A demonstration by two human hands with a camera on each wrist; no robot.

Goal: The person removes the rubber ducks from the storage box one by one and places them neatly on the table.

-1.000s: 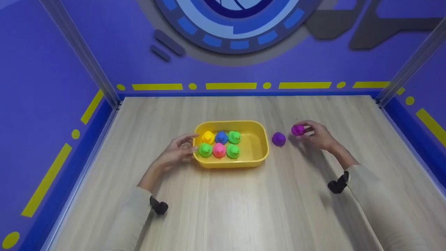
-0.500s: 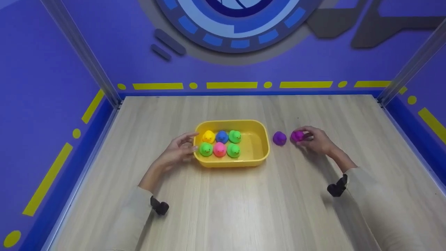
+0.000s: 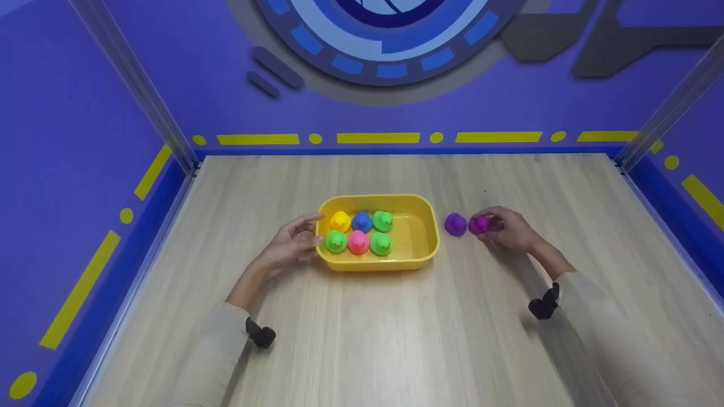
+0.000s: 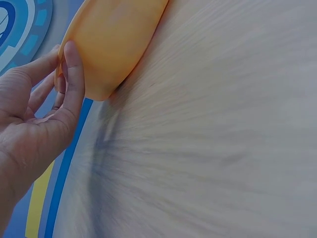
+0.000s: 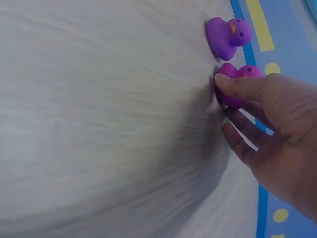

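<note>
A yellow tub [image 3: 416, 262] stands mid-table with two rows of rubber ducks at its left: a yellow one [image 3: 340, 221], a blue one [image 3: 361, 221], a pink one [image 3: 358, 242] and several green ones [image 3: 381, 243]. My left hand [image 3: 289, 244] holds the tub's left end, thumb and fingers at the rim, as the left wrist view also shows. On the right, my right hand [image 3: 512, 229] pinches a magenta rubber duck [image 5: 230, 101] between thumb and fingers, partly covering it. Just left of it sits a purple rubber duck [image 3: 455, 224], between the tub and my hand.
The wood-grain table [image 3: 362, 328] runs back to a purple-blue wall [image 3: 384, 118] with yellow dashes along its base. Side walls with metal corner posts [image 3: 136, 85] close it in at left and right. Black wrist cameras [image 3: 544, 302] sit on both sleeves.
My right hand has lowered the magenta duck and brought it left, right beside the purple one. My left hand stays at the tub, and the ducks in the tub keep their places.
</note>
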